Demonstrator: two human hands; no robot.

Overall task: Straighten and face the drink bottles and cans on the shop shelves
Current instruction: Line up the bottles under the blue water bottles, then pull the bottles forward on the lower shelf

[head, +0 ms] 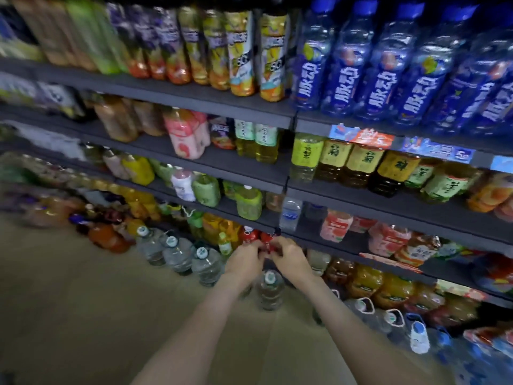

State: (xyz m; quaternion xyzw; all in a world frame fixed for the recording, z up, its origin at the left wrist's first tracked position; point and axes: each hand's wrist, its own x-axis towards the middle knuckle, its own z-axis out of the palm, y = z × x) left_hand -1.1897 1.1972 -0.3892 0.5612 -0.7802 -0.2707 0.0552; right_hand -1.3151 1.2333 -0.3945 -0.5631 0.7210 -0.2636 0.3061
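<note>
Dark shelves (194,93) packed with drinks fill your view, above a tan floor (69,301). Low on the left, big water jugs (175,250) stand on that floor. Just right of them your left hand (245,259) reaches the red bottles (248,235) at the front of a low shelf, fingers curled onto them. Your right hand (290,255) meets it there, fingers curled on the same red cluster. Further right, one shelf up, stand pink-labelled bottles (336,226) — blurred.
</note>
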